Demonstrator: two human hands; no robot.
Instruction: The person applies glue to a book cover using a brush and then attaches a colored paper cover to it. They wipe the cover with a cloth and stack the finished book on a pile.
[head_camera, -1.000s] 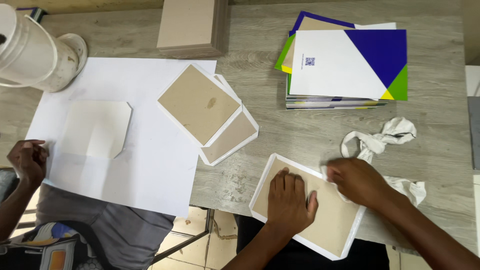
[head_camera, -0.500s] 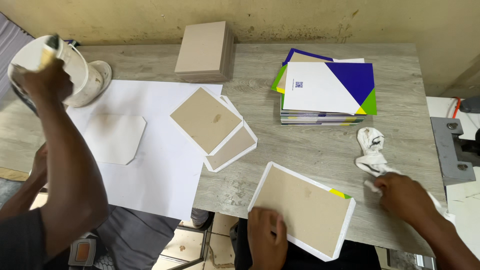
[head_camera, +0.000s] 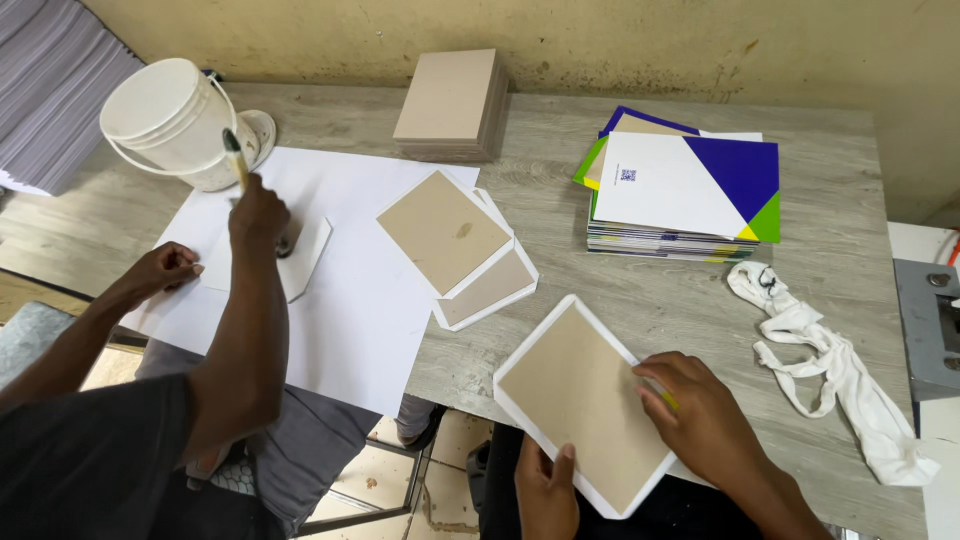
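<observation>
A brown cardboard panel on a white wrapped-edge sheet (head_camera: 575, 395) lies tilted at the table's near edge. My left hand (head_camera: 545, 490) grips its near edge from below, thumb on top. My right hand (head_camera: 700, 415) rests on its right edge with the fingers curled over it, covering a small yellow-green bit (head_camera: 664, 399). A crumpled white cloth (head_camera: 820, 345) lies just right of my right hand.
To the left, a co-worker's hand holds a brush (head_camera: 236, 160) over a cut white sheet (head_camera: 305, 262) on large white paper (head_camera: 370, 300). Behind it stands a white bucket (head_camera: 165, 115). Two more panels (head_camera: 445, 232), a board stack (head_camera: 448, 100) and printed covers (head_camera: 690, 190) fill the middle.
My right hand left the white cloth and came back onto the panel's right edge. The co-worker's arm came down from the bucket to the cut white sheet with the brush.
</observation>
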